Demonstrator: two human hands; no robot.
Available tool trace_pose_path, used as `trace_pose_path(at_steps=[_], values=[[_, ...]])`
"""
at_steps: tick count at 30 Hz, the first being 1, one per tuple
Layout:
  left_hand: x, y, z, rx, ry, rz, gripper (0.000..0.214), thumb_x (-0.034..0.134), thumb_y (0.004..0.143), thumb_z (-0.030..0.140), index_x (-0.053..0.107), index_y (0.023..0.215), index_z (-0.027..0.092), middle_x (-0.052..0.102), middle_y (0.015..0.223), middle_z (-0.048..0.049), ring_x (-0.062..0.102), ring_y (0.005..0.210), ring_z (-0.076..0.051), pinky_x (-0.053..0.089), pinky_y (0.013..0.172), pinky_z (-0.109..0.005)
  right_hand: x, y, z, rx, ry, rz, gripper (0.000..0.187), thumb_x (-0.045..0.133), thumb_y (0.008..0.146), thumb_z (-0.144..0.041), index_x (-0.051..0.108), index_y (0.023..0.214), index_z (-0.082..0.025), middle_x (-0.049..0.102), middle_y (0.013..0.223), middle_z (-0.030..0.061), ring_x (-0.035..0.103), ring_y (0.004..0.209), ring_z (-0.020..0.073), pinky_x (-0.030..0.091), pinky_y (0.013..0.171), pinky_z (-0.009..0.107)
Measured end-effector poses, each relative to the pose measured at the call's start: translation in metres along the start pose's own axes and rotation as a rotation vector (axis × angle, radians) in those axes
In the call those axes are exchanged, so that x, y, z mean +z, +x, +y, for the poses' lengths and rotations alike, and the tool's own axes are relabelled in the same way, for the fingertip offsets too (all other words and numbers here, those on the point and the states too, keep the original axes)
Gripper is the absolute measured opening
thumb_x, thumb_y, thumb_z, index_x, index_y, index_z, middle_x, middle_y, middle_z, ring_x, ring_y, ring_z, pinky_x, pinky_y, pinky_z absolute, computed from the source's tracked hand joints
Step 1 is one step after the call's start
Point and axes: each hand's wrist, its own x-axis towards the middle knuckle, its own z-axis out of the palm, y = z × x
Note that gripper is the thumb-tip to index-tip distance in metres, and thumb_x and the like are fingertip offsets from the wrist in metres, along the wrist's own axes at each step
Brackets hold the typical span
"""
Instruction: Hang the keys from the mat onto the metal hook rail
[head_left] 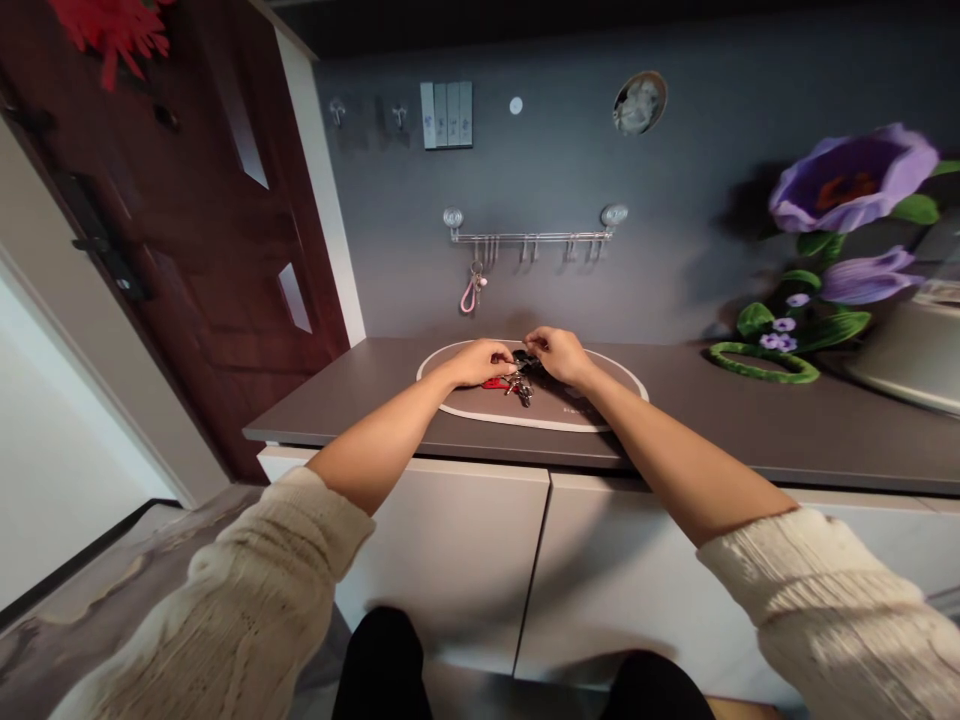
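Observation:
Both my hands reach out over an oval grey mat (pixel 600 415) with a pale rim on the dark cabinet top (pixel 360 395). My left hand (pixel 480 362) has its fingers curled on a bunch of keys (pixel 519 386) with a red tag. My right hand (pixel 559 353) pinches a dark key fob at the top of the same bunch. The metal keys hang just above the mat between the two hands.
A hook rail (pixel 531 238) on the grey wall carries a pink strap (pixel 472 290). Large purple artificial flowers (pixel 847 215) stand at the right, next to a silvery object (pixel 911 355). A dark wooden door (pixel 187 220) is at the left. White cabinet doors (pixel 480 560) are below.

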Motion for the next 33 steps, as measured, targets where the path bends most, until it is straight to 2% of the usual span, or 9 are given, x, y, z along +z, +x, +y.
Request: trace_pose_path(at_steps=[8,18,23,27,33], values=[[-0.002,0.003,-0.005,-0.01,-0.004,0.071,0.023,0.05,0.076,0.032,0.063,0.082,0.014,0.062,0.079,-0.0021,0.051,0.072,-0.013,0.039,0.071,-0.026,-0.001,-0.002,-0.002,-0.011,-0.062,-0.031,0.022,0.048,0.08,-0.019,0.065,0.093,-0.015,0.067,0.089,0.007,0.06,0.083,0.0155,0.042,0.077,0.025],[-0.006,0.006,-0.001,-0.14,-0.173,0.208,0.02,0.046,0.079,0.023,0.06,0.09,0.012,0.06,0.083,-0.0026,0.05,0.074,-0.011,0.039,0.074,-0.026,0.001,-0.002,-0.005,-0.026,0.008,-0.015,0.02,0.052,0.078,-0.023,0.065,0.091,-0.017,0.067,0.087,0.0067,0.059,0.08,0.0167,0.043,0.075,0.028],[-0.009,0.004,0.004,-0.113,-0.367,0.267,0.017,0.048,0.08,0.02,0.058,0.09,0.012,0.059,0.081,-0.0026,0.051,0.071,-0.01,0.04,0.073,-0.025,0.0,-0.003,-0.01,-0.011,0.13,-0.007,0.018,0.05,0.079,-0.024,0.065,0.087,-0.017,0.067,0.086,0.006,0.058,0.078,0.0167,0.042,0.075,0.03],[-0.012,0.003,0.005,-0.124,-0.54,0.277,0.021,0.049,0.081,0.029,0.057,0.095,0.014,0.055,0.071,-0.0004,0.049,0.059,-0.008,0.04,0.062,-0.024,0.002,-0.003,-0.01,-0.046,0.294,0.004,0.018,0.05,0.079,-0.028,0.065,0.084,-0.017,0.066,0.084,0.0052,0.057,0.079,0.0167,0.041,0.078,0.031],[-0.014,0.006,0.003,-0.024,-0.667,0.34,0.023,0.055,0.077,0.032,0.057,0.09,0.013,0.057,0.081,-0.0012,0.052,0.072,-0.009,0.04,0.072,-0.023,0.006,-0.004,-0.014,-0.031,0.648,-0.072,0.02,0.054,0.076,-0.033,0.062,0.084,-0.017,0.064,0.084,0.0032,0.056,0.077,0.0144,0.041,0.08,0.031]])
